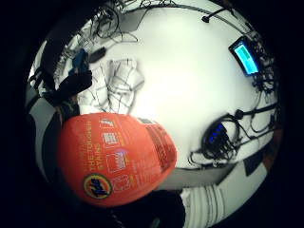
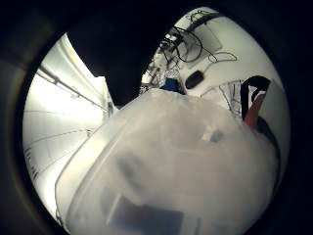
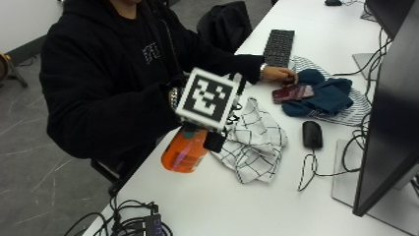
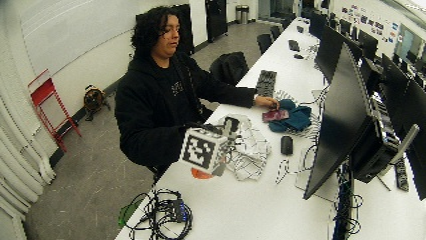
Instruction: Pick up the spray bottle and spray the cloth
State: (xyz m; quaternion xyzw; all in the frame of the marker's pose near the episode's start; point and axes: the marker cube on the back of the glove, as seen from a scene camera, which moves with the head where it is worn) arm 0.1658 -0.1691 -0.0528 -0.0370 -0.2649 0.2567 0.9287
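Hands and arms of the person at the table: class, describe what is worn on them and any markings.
Both arms are in long black sleeves of a dark hooded top. The right hand is hidden in the outside view. The bare left hand has a light band at the wrist.

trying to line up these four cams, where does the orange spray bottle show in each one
Little finger side palm view: the orange spray bottle fills the near part, beside the checked cloth.
Thumb side palm view: only its pale translucent top shows, very close.
Outside view: at the table's near edge, under the gloved right hand, beside the cloth.
Wide outside view: an orange sliver below the hand.
Shared landmark: the checked cloth.
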